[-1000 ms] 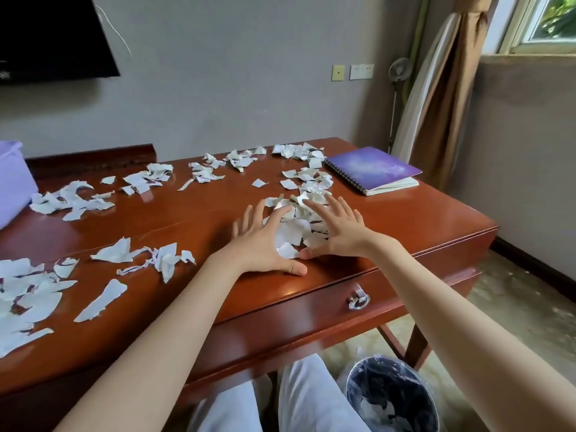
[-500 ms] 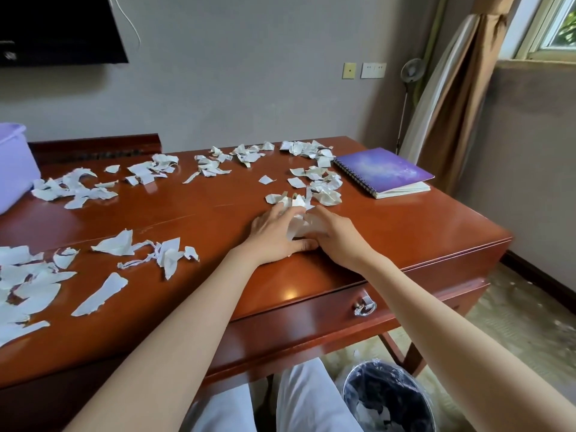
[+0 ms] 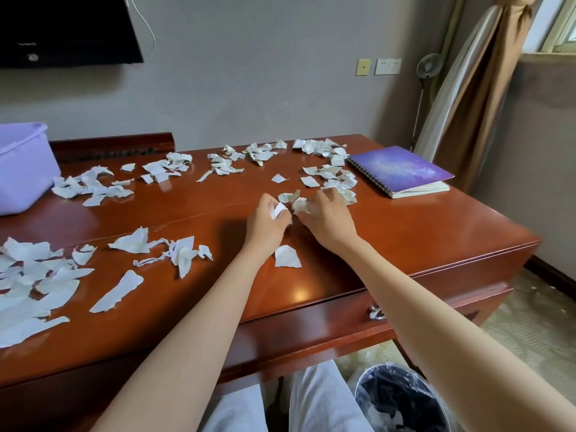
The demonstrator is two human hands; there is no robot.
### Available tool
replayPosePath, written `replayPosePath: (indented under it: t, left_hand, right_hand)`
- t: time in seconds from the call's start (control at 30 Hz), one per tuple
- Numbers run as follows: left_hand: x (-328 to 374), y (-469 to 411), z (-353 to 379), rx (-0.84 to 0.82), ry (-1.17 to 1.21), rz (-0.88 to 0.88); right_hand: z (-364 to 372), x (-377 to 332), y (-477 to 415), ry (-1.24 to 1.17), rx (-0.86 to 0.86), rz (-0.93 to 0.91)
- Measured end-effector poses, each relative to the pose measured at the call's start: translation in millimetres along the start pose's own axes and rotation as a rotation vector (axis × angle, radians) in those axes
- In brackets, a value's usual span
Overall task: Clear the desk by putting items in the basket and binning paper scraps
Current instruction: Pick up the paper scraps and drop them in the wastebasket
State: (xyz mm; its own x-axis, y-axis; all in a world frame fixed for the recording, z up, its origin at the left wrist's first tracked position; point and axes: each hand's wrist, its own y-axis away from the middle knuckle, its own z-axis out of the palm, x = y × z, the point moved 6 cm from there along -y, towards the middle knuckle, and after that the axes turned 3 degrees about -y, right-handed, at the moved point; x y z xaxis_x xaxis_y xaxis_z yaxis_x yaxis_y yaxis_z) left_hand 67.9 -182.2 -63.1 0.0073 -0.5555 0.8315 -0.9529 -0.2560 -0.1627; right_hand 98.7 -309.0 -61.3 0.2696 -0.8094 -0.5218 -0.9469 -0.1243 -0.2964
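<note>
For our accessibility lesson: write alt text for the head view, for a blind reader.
The left hand and right hand each grip a bunch of scraps at the middle of a desk. More scraps litter it; a notebook lies to the right, a basket to the left, a bin on the floor.

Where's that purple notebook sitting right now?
Head view: the purple notebook lies far right on the desk, just right of a paper scrap cluster, beyond the right hand.

A dark screen (image 3: 62,29) is mounted on the grey wall, with a cable (image 3: 146,24) hung beside it. 2 wall plates (image 3: 388,66) are set near a brown curtain (image 3: 486,104).
</note>
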Motion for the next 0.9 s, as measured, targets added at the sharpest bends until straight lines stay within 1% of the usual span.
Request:
replayPosePath:
  t: [0.07,0.1,0.2,0.27,0.33,0.4,0.47,0.53,0.67,0.73,0.8,0.83,0.9]
  left_hand:
    - [-2.7,0.9,-1.7,0.019,0.053,-0.028]
    - [-3.6,1.0,-2.2,0.027,0.088,-0.038]
    - [-7.1,-2.9,-2.9,0.053,0.217,-0.063]
    - [-8.3,-4.5,-4.4,0.078,0.275,-0.083]
    - [-9.9,-4.8,-7.4,0.116,0.318,-0.108]
    - [-9.4,-2.6,-11.1,0.128,0.31,-0.121]
    - [-4.9,-0.2,-13.3,0.084,0.173,-0.077]
    - [1.4,3.3,-15.1,0.02,0.023,0.006]
    - [8.5,9.1,-23.3,-0.1,-0.137,0.152]
    - [6.7,11.7,-21.4,-0.277,-0.249,0.184]
    - [1.6,18.7,-16.0,-0.487,-0.434,0.18]
    - [-0.3,23.0,-14.2,-0.546,-0.517,0.175]
    - [0.0,26.7,-10.3,-0.571,-0.59,0.19]
  right_hand:
    - [10.1,-5.9,-2.6,0.203,-0.022,-0.038]
    - [14.0,-6.4,-3.7,0.233,-0.045,-0.029]
    - [17.6,-3.6,-5.8,0.148,-0.109,0.021]
    - [14.4,-4.2,-5.4,0.11,-0.087,0.0]
    - [9.2,-5.0,-4.6,0.127,-0.039,-0.016]
    - [7.7,-3.1,-5.1,0.134,-0.013,-0.014]
    - [7.8,-1.5,-5.6,0.128,-0.002,-0.01]
    - [6.8,-0.2,-5.7,0.076,0.024,-0.015]
    - [-3.9,3.8,-1.9,-0.06,0.12,0.032]
    - [-10.1,6.6,0.8,-0.11,0.161,0.067]
    - [-16.6,8.9,5.2,-0.167,0.209,0.104]
    - [-19.9,10.2,7.5,-0.191,0.235,0.122]
    - [-23.9,15.8,10.0,-0.278,0.282,0.174]
